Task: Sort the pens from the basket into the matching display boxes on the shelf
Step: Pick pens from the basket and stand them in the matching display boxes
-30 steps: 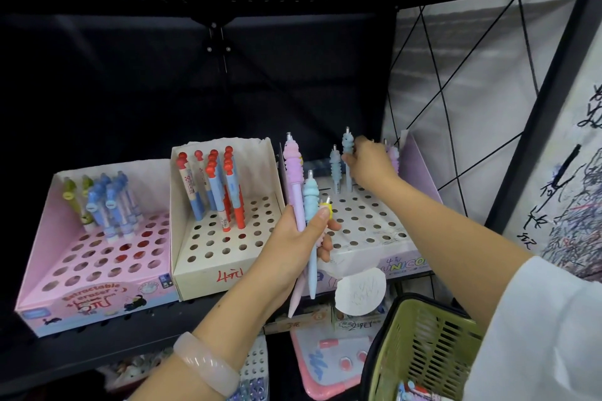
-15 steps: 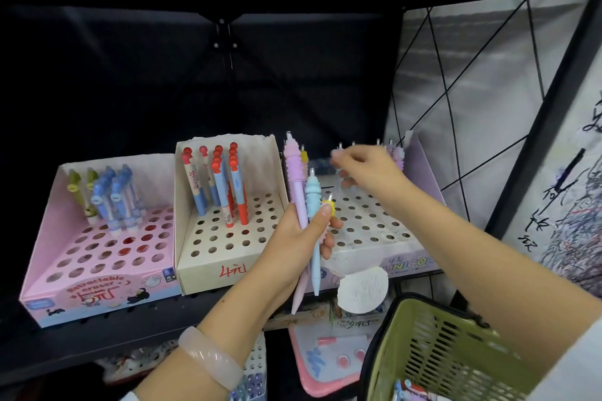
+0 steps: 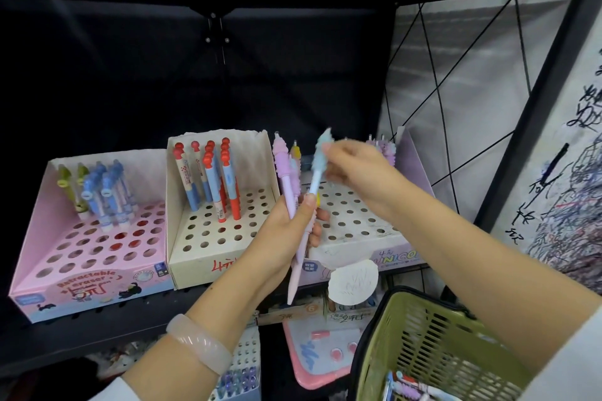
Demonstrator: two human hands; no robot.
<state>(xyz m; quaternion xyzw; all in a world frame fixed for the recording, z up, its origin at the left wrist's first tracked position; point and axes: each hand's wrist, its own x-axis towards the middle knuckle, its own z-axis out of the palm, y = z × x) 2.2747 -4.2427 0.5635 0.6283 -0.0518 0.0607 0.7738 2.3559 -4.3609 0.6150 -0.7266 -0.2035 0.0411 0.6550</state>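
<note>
Head view: I take the cream box (image 3: 208, 238) in the middle of the shelf (image 3: 81, 335) as my landmark. It holds a group of red and blue pens (image 3: 211, 179) at its back, and most holes are free. Left of it, the pink box (image 3: 88, 270) has some blue and green pens (image 3: 97, 192) at its back. Right of it, the lilac box (image 3: 374, 254) has a few pens at its far right corner.

In front of the cream box's right edge, my left hand (image 3: 286, 231) grips a small bundle of pens (image 3: 293, 179). My right hand (image 3: 355, 166) pinches the top of the light blue pen (image 3: 317, 169) in that bundle; I judge it is drawing it out for the lilac box. Low and right of the cream box, the basket (image 3: 433, 352) keeps more pens at its bottom.

So I judge the sorting is partly done: the bundle and the basket pens are left.
</note>
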